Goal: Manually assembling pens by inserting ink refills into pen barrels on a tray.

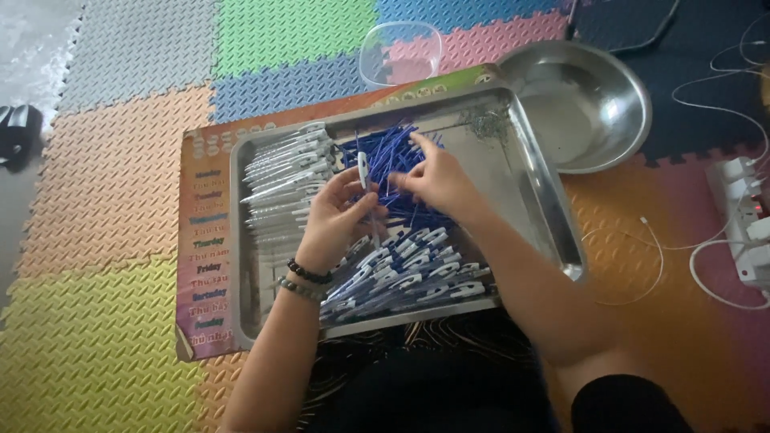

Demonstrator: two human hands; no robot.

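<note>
A steel tray (553,216) holds a heap of thin blue pen refills (385,156) in its middle, white pen barrels (285,172) stacked at the left, and white-and-blue pen parts (409,277) along the near edge. My left hand (333,220), with two bead bracelets on the wrist, holds a white pen barrel (362,168) upright over the heap. My right hand (437,180) reaches into the blue refills, fingers pinched on one of them. The hands almost touch above the tray's centre.
The tray lies on a board with printed coloured words (204,240), on coloured foam floor mats. A round steel bowl (593,104) sits at the tray's far right, a clear plastic container (401,50) behind it. A white power strip (746,216) and cables lie at right.
</note>
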